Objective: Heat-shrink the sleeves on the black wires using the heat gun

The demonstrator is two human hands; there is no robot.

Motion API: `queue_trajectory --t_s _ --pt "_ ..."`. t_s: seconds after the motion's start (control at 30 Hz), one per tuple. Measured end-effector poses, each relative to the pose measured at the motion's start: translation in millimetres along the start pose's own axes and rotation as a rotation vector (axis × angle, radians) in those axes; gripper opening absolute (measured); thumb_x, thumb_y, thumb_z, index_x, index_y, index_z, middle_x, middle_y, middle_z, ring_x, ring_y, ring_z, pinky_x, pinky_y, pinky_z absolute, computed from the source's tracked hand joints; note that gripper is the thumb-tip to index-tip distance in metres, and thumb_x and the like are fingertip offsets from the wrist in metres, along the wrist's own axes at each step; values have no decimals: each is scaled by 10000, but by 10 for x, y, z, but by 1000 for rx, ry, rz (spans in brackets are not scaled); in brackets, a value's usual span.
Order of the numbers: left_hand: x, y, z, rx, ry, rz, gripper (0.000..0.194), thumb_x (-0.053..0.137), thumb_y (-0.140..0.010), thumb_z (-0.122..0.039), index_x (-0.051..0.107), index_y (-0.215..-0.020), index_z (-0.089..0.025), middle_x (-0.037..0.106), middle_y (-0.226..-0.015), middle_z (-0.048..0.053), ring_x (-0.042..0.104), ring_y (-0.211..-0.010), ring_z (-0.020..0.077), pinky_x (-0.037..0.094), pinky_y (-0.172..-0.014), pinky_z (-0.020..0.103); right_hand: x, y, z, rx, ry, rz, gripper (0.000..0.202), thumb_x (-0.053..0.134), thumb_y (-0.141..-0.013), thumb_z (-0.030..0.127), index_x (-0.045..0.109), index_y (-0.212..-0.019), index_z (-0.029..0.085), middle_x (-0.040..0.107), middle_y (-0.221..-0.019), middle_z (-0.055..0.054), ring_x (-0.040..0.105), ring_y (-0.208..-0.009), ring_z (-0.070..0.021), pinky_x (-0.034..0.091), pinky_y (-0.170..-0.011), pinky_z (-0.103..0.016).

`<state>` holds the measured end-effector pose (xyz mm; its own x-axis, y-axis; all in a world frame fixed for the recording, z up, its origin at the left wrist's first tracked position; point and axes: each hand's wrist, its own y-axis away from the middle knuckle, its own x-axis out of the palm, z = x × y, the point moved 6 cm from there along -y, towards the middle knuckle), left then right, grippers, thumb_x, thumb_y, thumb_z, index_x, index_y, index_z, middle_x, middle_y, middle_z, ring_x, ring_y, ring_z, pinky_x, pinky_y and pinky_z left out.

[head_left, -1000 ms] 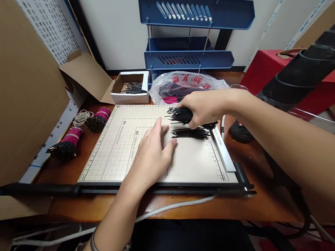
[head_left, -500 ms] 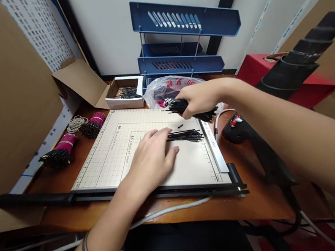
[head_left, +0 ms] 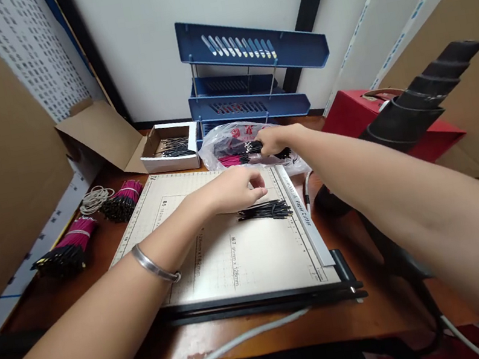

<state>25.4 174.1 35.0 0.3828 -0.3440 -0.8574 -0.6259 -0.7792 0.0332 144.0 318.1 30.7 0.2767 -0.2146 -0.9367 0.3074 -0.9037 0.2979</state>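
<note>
- Counter, brown wood, bearing everything below.
- Paper cutter, cream board printed with grid and paper sizes, flat on the counter.
- Rack, blue, tiered, slotted, behind the bag.
- Plastic bag, clear with red print, mouth open beyond the board's far edge; magenta-and-black strands inside.
- Box, small, white-walled, dark strands within, left of the bag.
- Left hand, above the board; grip loosely curled, a slight gap between thumb and finger, no strands visible in it.
- Right hand, at the bag; grip closed around a black bundle.
- Black bundle, pale-tipped, projecting either side of the right fist, over the bag; whether it touches the strands inside cannot be told. Handling, as judged: best gripped firmly about the middle, strands parallel, lowered fully before the fingers loosen, lest thin pieces fan out or snag the film.
- Black bunch, smaller, lying loose on the board near the left hand; best left undisturbed, ends together.
</note>
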Motion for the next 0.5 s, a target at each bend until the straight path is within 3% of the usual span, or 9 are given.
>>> queue_trajectory --t_s 0.2,0.37,0.5 --pt "44 -87 80 54 95 18 149 627 -849 -200 730 -955 -180 764 -940 40 669 -810 174 481 -738 285 277 -166 -55 26 1 100 366 626 -967 428 639 -1218 162 668 -1207 -88 662 -1045 -199 569 -923 -417" --pt "38 3 58 97 203 -35 93 626 -846 -204 712 -880 -192 746 -879 32 660 -771 179 485 -718 303 304 -225 -33 79 33 130 380 632 -966 407 623 -1262 169 639 -1284 -102 641 -1125 -222 551 -976 -456" --pt "42 66 -39 154 126 -103 54 715 -829 -250 707 -847 -199 717 -914 40 642 -858 214 461 -767 336 252 -242 -6 112 32 130 356 658 -945 400 648 -1212 165 670 -1203 -87 653 -1068 -213 550 -951 -438"
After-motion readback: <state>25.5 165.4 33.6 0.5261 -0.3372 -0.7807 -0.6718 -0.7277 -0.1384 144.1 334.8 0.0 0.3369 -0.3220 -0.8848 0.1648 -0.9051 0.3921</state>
